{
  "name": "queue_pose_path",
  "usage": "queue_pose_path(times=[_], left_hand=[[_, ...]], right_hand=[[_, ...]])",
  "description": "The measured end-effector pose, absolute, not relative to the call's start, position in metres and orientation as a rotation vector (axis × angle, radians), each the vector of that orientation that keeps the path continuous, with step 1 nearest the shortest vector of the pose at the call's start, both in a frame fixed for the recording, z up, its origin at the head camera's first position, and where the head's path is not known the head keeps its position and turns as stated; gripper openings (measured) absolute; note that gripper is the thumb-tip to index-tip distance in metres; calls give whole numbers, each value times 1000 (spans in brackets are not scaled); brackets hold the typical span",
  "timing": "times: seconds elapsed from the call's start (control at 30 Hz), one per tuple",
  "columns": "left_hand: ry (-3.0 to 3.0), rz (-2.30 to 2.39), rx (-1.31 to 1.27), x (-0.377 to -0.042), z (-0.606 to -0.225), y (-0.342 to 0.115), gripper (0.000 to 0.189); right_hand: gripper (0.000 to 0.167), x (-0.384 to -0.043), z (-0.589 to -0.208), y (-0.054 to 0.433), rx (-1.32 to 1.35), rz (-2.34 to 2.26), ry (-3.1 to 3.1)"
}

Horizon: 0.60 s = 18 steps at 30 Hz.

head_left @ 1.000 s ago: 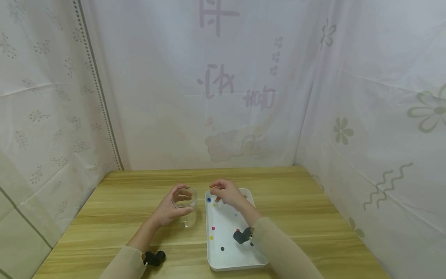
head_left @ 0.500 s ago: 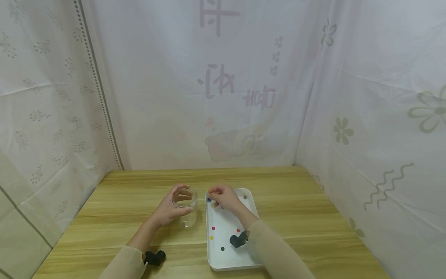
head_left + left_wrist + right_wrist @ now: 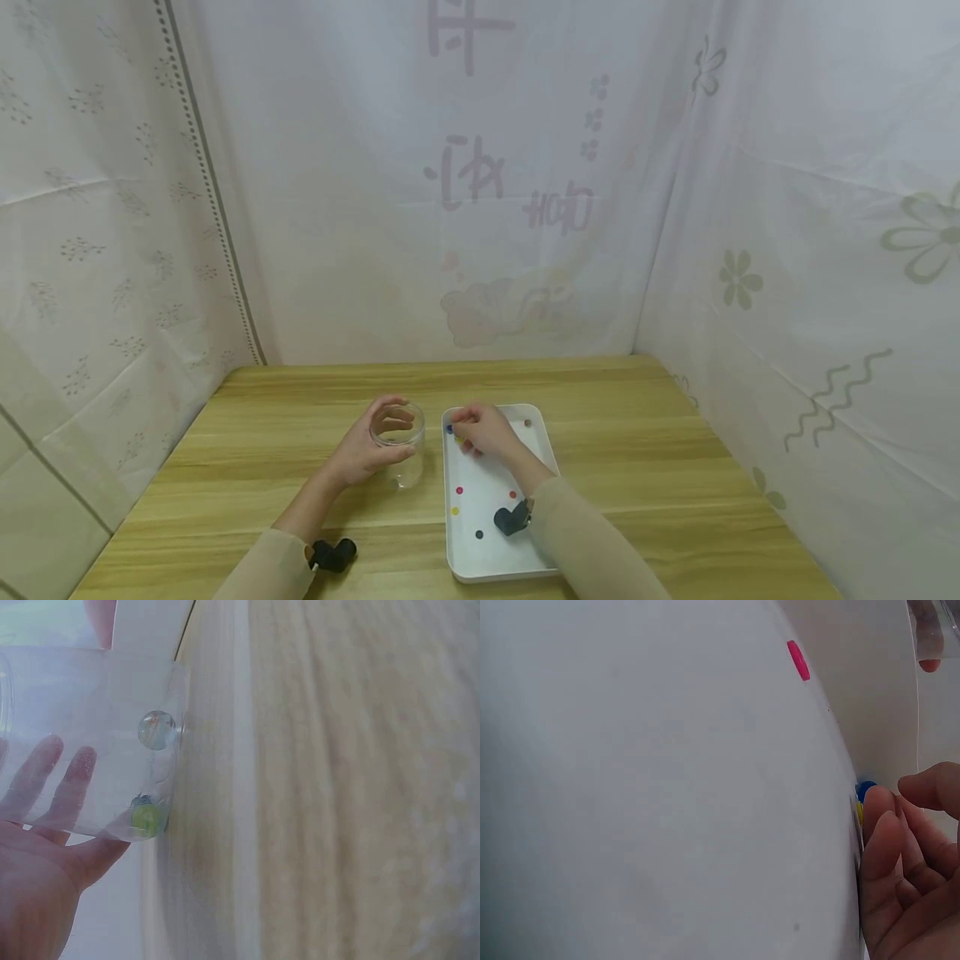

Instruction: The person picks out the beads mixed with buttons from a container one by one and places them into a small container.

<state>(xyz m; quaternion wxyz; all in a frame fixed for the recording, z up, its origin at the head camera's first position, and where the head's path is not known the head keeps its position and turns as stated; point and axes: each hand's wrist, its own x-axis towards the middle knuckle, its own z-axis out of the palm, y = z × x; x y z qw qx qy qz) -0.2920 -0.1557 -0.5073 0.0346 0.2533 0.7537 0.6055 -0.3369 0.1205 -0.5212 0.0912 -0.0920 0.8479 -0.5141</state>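
My left hand (image 3: 367, 446) grips a clear plastic jar (image 3: 406, 473), thumb and fingers curled round its side, its mouth facing up. Inside at the bottom, the left wrist view shows a clear glass marble (image 3: 157, 730) and a yellow-green round piece (image 3: 146, 820). My right hand (image 3: 483, 431) reaches down into the far left corner of the white tray (image 3: 447, 550). Its fingers are bent, with the fingertips right at a blue round piece (image 3: 866, 790) and a yellow piece (image 3: 859, 813). A small gap shows between thumb and fingers.
Around the tray lie a pink disc (image 3: 460, 491), a yellow disc (image 3: 454, 511), a red disc (image 3: 513, 495), a dark disc (image 3: 479, 534) and a brown piece (image 3: 527, 422). The wooden table (image 3: 637, 467) is bounded by patterned curtains (image 3: 360, 250) at the back and sides.
My right hand has come down and slightly back into the tray's far left corner, its fingers drawing in beside the blue piece. The left hand and jar stay in place.
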Motion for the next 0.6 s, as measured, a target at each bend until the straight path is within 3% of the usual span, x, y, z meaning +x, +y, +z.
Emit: queue_pose_path(times=[0.6], left_hand=[[2314,1862,810,-294,-510,-157,74]], right_hand=[[20,-338,-523,125,-276,-1533,2537]])
